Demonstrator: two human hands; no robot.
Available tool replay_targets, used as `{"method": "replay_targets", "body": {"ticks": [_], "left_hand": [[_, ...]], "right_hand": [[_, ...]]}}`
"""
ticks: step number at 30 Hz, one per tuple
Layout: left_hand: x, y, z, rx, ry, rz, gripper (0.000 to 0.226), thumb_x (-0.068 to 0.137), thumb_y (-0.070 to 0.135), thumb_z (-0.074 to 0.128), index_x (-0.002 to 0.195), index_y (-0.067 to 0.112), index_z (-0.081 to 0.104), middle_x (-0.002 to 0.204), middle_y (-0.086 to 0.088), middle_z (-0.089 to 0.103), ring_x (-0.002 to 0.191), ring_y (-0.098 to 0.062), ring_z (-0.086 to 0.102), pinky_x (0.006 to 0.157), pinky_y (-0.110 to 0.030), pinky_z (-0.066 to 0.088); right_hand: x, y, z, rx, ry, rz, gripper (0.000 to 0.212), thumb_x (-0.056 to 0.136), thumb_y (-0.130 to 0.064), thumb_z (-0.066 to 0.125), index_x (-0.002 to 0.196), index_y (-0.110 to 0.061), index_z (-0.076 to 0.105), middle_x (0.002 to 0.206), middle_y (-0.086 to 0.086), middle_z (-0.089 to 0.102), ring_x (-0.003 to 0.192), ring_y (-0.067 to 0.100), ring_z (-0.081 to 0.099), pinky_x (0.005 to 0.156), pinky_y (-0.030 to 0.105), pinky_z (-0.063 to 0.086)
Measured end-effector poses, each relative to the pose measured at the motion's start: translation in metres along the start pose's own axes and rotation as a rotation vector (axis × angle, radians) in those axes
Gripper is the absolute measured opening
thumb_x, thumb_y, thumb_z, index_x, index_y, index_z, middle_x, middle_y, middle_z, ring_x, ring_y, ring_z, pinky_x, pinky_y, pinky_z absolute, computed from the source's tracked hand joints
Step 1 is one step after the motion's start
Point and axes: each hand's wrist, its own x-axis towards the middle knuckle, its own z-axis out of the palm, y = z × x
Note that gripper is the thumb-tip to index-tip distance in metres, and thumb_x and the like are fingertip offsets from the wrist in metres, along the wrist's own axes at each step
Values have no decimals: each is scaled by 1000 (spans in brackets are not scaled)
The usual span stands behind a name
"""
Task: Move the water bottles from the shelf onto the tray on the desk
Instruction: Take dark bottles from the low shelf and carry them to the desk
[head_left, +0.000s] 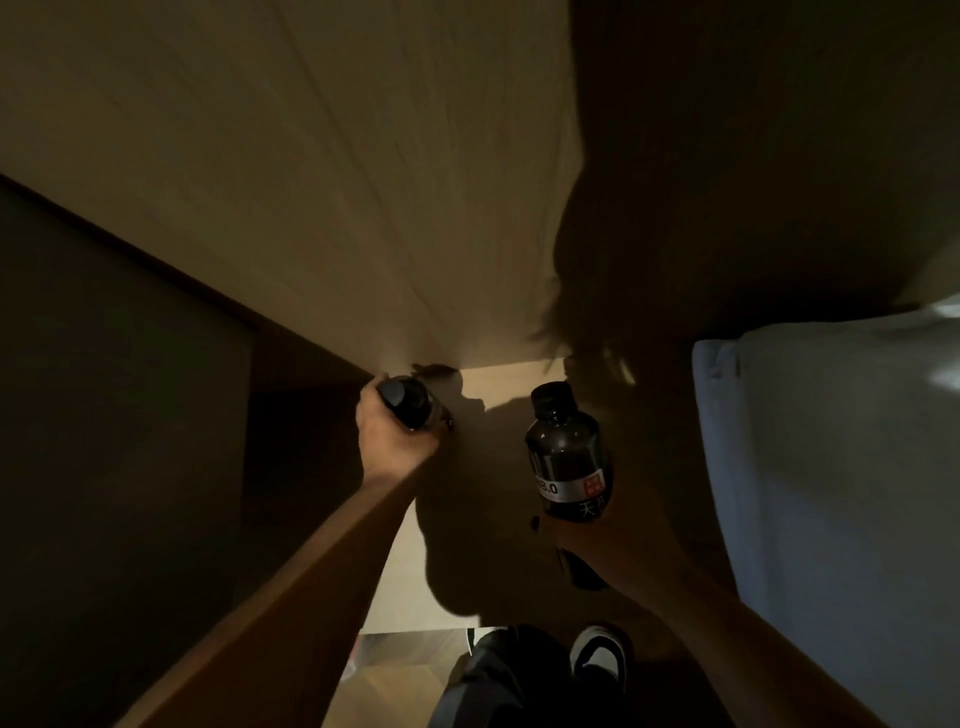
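I hold a dark bottle in each hand, in dim light. My left hand (395, 439) is wrapped around one bottle (413, 402), fingers curled about its body, so that its dark cap end points up and away from my wrist. The arm behind it stretches out long and straight. My right hand (597, 535) grips the lower part of a second bottle (566, 454), which stands nearly upright above my fingers, cap on top, with a pale label band and a small red mark facing me. The two bottles are well apart, the right one nearer to me than the left.

Beyond both hands is a pale wooden wall (311, 182) with heavy shadows across it. To the right of my right hand lies something pale like bedding (831, 493). Below my hands, a shoe (597, 657) stands on the wooden floor (395, 675).
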Motion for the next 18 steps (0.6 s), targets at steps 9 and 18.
{"method": "replay_targets", "body": {"ticks": [9,18], "left_hand": [[19,0,4,33,41,-65,69,70,6,79,130,12,45,132,-9,54,126,-27,48,106,-35,35],[-14,15,-8,-80,-18,-5,59,63,10,84,115,15,56,106,2,62,102,-14,59,83,-21,45]], "right_hand": [[3,-3,-3,34,36,59,44,70,-4,77,103,-20,53,81,-2,62,61,-1,63,49,6,45],[-11,-10,-10,34,60,37,39,70,-1,77,100,-12,56,79,1,62,58,-4,62,47,6,45]]}}
